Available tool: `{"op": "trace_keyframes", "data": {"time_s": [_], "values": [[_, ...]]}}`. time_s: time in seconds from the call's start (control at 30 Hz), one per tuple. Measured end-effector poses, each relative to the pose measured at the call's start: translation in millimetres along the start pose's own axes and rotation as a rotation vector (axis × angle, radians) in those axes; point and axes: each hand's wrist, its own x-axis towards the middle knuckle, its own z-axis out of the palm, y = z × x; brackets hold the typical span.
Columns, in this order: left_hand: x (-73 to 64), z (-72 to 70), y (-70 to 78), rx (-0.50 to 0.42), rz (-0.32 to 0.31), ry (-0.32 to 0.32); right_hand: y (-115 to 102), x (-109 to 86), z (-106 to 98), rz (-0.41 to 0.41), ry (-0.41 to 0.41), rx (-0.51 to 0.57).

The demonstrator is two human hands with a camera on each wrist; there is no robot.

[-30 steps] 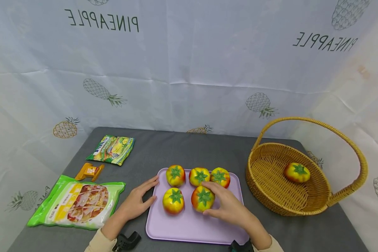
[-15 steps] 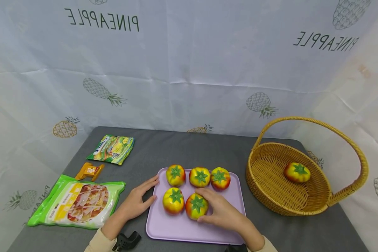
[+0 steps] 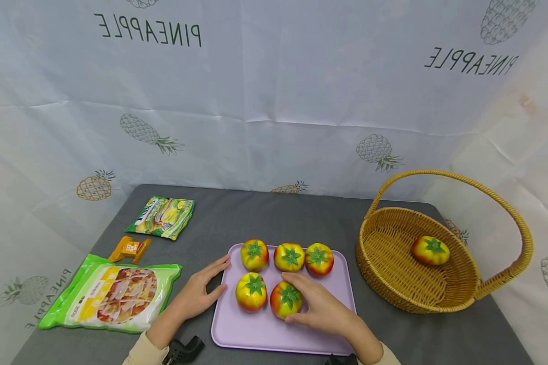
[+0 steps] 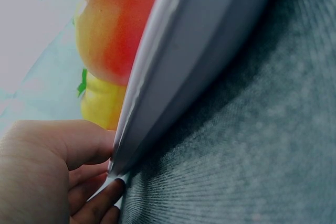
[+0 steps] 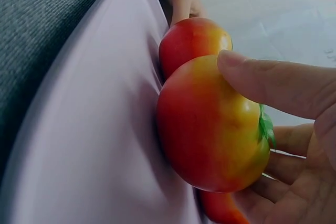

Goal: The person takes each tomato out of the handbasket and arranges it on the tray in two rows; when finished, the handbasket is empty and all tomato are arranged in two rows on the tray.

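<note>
My right hand (image 3: 317, 305) grips a red-and-yellow tomato (image 3: 286, 300) with a green star-shaped top, low over the purple tray (image 3: 255, 334). In the right wrist view, the thumb lies on one side of this tomato (image 5: 205, 129) and the fingers on the other. Left of it on the tray sits another tomato (image 3: 251, 293). Behind them, a row of three holds a left tomato (image 3: 254, 256), a middle tomato (image 3: 288, 257) and a right tomato (image 3: 319, 261). My left hand (image 3: 196, 294) touches the tray's left edge with thumb and fingertips, fingers fairly straight.
A wicker basket (image 3: 370, 274) with a tall handle stands right of the tray, one tomato (image 3: 431, 250) inside. To the left lie a large green-and-white food bag (image 3: 114, 296), an orange wrapped snack (image 3: 130, 248) and a green packet (image 3: 164, 217). A printed curtain (image 3: 255, 101) hangs behind the table.
The front right tomato has moved left, close to its neighbour, with my right hand around it; over the last half second it has barely shifted. My left hand stays at the tray edge.
</note>
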Motion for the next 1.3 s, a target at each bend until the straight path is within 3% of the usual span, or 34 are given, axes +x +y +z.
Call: {"op": "trace_keyframes", "data": {"time_s": [0.27,0.53,0.77,1.0,1.3], "values": [[-1.2,-0.7,1.6,0.006,-0.003,0.000,-1,-3.6,-2,0.007,-0.001,0.009],[-0.9,-0.6,1.7,0.007,0.001,0.003,1,-19.9,-23,-0.010,0.130,-0.025],[-1.0,-1.2,2.4,0.005,-0.001,-0.002,13,-45.3,-59,0.102,0.294,-0.093],[-1.0,-1.8,3.1,-0.004,-0.007,-0.004,29,-74.3,-102,0.164,0.435,-0.157],[0.3,-1.7,1.9,0.001,-0.009,-0.009,58,-95.3,-162,0.304,0.475,-0.209]]}}
